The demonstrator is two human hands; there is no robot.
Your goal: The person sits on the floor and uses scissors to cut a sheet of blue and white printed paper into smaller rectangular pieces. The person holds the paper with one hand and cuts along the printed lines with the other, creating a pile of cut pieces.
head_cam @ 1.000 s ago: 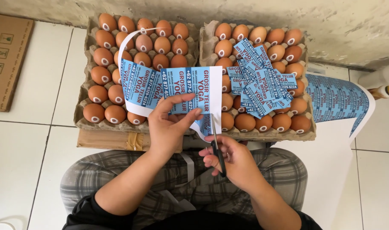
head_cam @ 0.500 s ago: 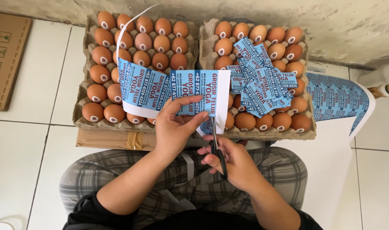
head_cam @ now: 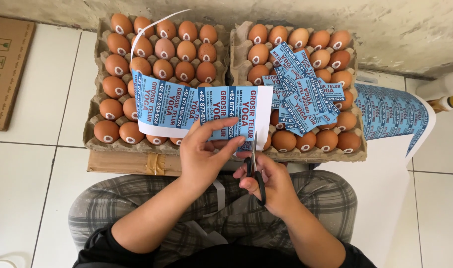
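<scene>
Left hand (head_cam: 204,156) pinching a blue label strip (head_cam: 196,110) before the egg trays (head_cam: 95,109); right hand (head_cam: 268,181) gripping scissors (head_cam: 256,168), cutting its edge.

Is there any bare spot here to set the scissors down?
Bare tile floor lies left of the person's knee, below the flat cardboard. Both egg trays are crowded: the cut labels cover the right one, the label strip the left.

two cardboard trays (head_cam: 95,130) full of brown eggs (head_cam: 118,64), a flat cardboard box (head_cam: 7,69) off left, white tiled floor (head_cam: 35,173) underneath
</scene>
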